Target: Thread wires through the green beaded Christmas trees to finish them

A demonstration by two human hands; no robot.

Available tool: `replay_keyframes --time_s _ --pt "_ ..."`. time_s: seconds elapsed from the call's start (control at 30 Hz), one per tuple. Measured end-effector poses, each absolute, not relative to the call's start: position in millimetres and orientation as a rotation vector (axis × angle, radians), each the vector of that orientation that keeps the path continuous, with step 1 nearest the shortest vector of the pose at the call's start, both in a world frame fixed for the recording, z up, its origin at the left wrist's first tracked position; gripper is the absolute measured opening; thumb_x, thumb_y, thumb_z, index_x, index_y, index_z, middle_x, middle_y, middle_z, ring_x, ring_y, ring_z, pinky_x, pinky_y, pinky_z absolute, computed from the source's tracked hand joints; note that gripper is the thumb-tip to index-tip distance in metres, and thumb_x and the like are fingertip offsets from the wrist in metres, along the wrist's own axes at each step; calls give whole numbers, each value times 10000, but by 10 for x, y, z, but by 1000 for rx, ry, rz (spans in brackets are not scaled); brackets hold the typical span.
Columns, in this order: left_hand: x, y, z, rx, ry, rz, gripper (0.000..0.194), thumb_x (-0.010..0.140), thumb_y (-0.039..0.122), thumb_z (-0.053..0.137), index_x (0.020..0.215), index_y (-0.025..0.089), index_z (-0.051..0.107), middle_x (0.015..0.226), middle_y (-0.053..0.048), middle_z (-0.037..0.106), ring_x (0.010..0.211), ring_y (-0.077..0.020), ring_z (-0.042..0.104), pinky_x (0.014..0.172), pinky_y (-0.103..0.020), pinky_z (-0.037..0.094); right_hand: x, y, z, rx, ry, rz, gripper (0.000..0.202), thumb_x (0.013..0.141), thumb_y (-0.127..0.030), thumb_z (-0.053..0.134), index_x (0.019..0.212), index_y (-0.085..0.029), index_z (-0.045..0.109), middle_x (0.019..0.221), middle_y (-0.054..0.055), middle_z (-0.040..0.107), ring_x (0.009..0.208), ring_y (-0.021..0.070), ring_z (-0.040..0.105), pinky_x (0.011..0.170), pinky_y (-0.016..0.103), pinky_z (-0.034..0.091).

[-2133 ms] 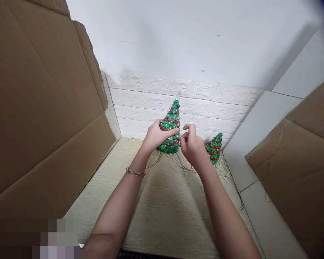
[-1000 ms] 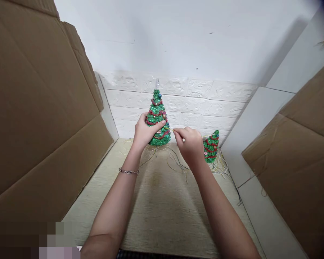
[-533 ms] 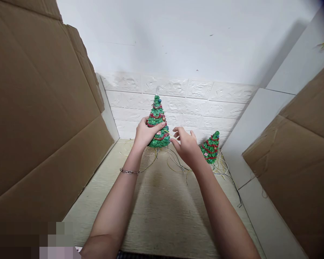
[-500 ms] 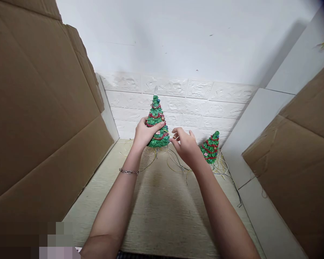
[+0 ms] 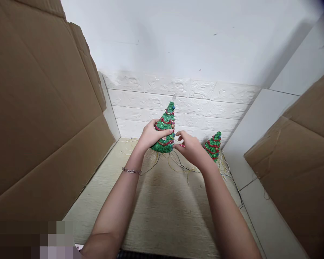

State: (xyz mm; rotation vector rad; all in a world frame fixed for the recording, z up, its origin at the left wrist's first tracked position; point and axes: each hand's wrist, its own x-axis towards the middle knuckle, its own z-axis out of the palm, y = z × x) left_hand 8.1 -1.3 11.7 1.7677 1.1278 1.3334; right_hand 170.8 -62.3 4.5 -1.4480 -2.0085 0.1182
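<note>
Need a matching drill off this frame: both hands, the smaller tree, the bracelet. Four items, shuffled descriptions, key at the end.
Column one
1. left hand
2. right hand
3. smaller tree
4. bracelet

Column two
A. partly hidden behind the right wrist
B. silver-coloured chain links
C. gripping the larger tree, thumb across its front
D. close beside the larger tree, fingers bent

Pairs: 1-C, 2-D, 3-A, 4-B
</note>
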Motion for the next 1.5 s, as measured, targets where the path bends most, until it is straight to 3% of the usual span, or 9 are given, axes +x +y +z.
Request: replay_keyframes --time_s 0.13,0.3,0.5,0.6,0.7,0.83,1.23,1.4,1.5 --pt "21 7 128 1706 1157 1367 560 549 456 753 987 149 587 987 -113 659 887 -240 618 772 -369 471 1936 -698 145 -1502 -2005 354 165 785 -219 536 944 -199 577 785 30 651 668 147 559 643 289 414" --pt "-20 36 126 1681 1125 1384 566 552 444 754 998 139 586 998 -119 658 882 -234 623 783 -370 477 2091 -736 247 -1431 -1949 413 129 796 -243 492 753 -188 600 647 -11 594 595 119 516 556 238 366" --pt "25 29 121 1690 1169 1361 594 540 479 756 995 137 586 991 -111 665 881 -236 627 766 -361 484 1976 -759 239 -1434 -1991 474 273 726 -398 624 916 -201 624 804 15 637 700 140 545 617 250 391" --pt "51 10 130 1662 1177 1351 611 543 496 750 1001 129 580 985 -112 666 867 -227 630 758 -344 487 1926 -766 242 -1534 -2079 367 163 752 -332 600 809 -186 645 861 39 652 749 151 551 648 256 375" --pt "60 1 138 1622 1211 1370 605 548 495 746 993 119 582 971 -113 667 859 -223 630 762 -335 486 1929 -768 256 -1538 -2129 343 209 828 -278 480 735 -182 640 782 28 657 703 139 543 626 250 351" --pt "62 15 125 1626 1200 1396 616 540 492 751 1003 126 578 975 -108 667 868 -223 630 768 -335 487 1955 -766 272 -1522 -2070 293 289 870 -320 408 747 -190 635 762 28 666 694 143 542 608 250 328" --pt "292 -114 95 1911 1202 1338 655 513 462 766 1068 178 563 1037 -88 649 957 -241 597 823 -365 459 1806 -707 189 -1691 -2036 186 299 859 -320 394 712 -175 612 692 79 637 621 161 515 575 271 295" --pt "294 -58 40 1846 1101 1298 621 546 457 755 1057 158 568 1033 -106 652 943 -240 607 814 -368 463 2027 -785 268 -1500 -1933 553 270 814 -433 501 950 -209 563 729 15 613 656 145 541 591 257 365" --pt "247 -12 38 1786 1062 1317 567 568 441 749 1020 142 580 1014 -112 659 915 -232 617 792 -357 471 2126 -828 322 -1343 -1890 765 296 808 -454 513 952 -199 557 720 3 584 652 129 542 583 254 389"
